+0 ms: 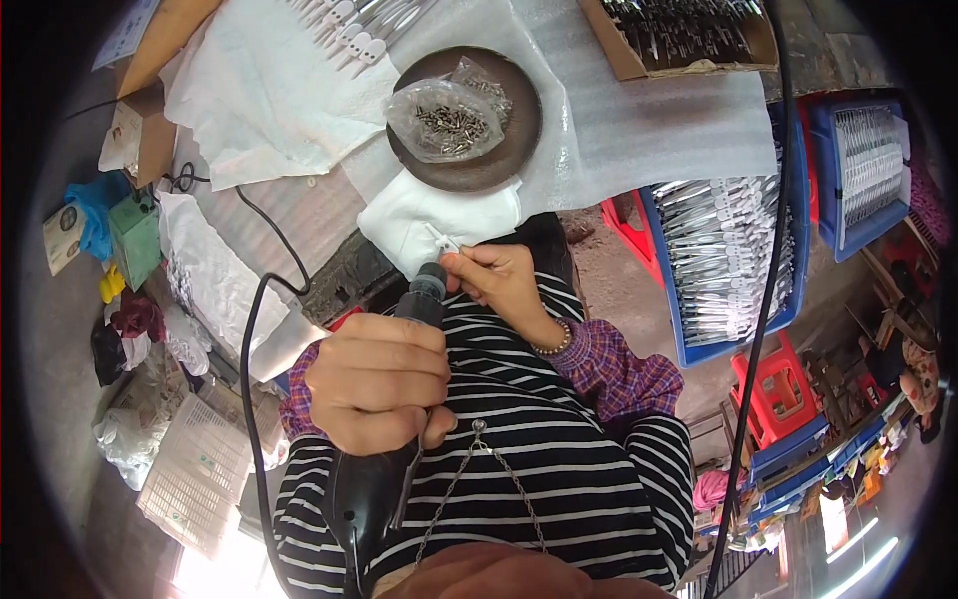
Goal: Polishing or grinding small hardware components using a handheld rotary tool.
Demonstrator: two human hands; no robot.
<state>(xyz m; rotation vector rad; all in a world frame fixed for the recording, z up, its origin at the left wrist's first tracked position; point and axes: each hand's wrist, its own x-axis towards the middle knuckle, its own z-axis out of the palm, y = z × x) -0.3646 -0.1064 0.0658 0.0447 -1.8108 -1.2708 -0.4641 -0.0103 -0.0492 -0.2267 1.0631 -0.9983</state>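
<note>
The left hand point(379, 379) has its fingers clamped round a black driver point(361, 499). The right hand point(502, 287) pinches a small white part point(442, 240) over a white cloth point(389, 222), near the driver's nose; contact between the two cannot be told. Beyond lies a brown dish point(521, 150) bearing a bag point(449, 125) of metal bits.

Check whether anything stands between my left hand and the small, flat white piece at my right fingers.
Yes: the black, cylindrical handheld power tool gripped in your left hand extends between them, reaching close to the small, flat white piece in your right hand. Whether tool and piece touch, I cannot tell.
</note>
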